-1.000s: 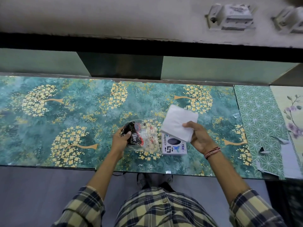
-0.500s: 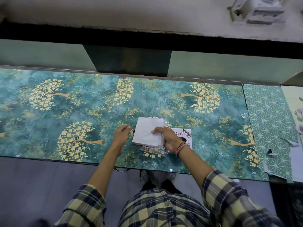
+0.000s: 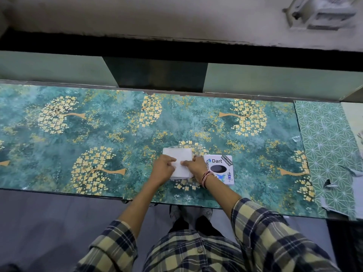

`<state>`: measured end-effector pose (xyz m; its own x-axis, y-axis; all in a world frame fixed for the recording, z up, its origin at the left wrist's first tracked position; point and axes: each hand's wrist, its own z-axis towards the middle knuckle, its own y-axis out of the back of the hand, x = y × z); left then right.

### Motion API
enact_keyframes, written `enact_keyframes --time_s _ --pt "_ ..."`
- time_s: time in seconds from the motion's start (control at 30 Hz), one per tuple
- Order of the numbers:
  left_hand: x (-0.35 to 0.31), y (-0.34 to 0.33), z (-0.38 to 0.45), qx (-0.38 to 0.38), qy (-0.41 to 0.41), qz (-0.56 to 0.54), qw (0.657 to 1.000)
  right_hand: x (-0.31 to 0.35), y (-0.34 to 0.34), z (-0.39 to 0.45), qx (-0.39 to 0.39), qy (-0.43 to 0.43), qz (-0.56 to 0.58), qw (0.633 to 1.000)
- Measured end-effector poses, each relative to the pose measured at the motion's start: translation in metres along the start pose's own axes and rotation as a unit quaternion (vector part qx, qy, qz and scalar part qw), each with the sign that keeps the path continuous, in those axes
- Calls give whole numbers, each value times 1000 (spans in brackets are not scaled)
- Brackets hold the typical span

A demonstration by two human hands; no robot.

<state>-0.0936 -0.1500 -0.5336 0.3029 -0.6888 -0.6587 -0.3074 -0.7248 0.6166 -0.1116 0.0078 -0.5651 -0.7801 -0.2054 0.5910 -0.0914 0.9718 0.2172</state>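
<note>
A folded white sheet lies flat on the teal flowered table top, near its front edge. It covers a clear plastic packet, of which only shiny edges show around the sheet. My left hand rests on the sheet's left half with its fingertips pressing down. My right hand presses the right half, index finger stretched toward the left hand. Just right of the sheet lies a white box with "Dart" stickers and a black oval, touching my right wrist.
A green geometric-patterned sheet covers the table's right end, torn near its front corner. Behind the table runs a pale green wall panel with a dark gap in the middle. Grey floor and my feet lie below the front edge.
My right hand carried the white sheet from above the box to the left and laid it over the packet. My left hand shifted from the packet's left edge onto the sheet.
</note>
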Motion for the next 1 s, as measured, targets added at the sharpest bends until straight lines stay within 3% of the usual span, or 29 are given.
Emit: enact_keyframes --time_s 0.1,0.27,0.33,0.43,0.57,0.77,0.9,1.0 --pt "2 -8 3 39 -3 40 998 20 12 -29 -59 65 -111 990" --pt "-8 -11 7 17 -38 88 995 26 48 -49 -175 182 -205 946" --pt "-11 -13 8 21 -53 103 993 23 59 -52 -200 147 -274 929" --pt "-10 -17 8 56 -55 150 985 14 69 -53 -158 14 -340 927" --pt "-17 -17 7 50 -61 171 982 -6 73 -46 -92 -47 -304 947" --pt "-18 -15 8 81 -60 182 978 -6 89 -45 -118 -21 -286 951" --pt "-31 -11 9 30 -57 66 996 1 113 -40 -108 7 -159 981" --pt "-54 -10 3 26 -32 -120 992 9 130 -50 -67 62 -14 996"
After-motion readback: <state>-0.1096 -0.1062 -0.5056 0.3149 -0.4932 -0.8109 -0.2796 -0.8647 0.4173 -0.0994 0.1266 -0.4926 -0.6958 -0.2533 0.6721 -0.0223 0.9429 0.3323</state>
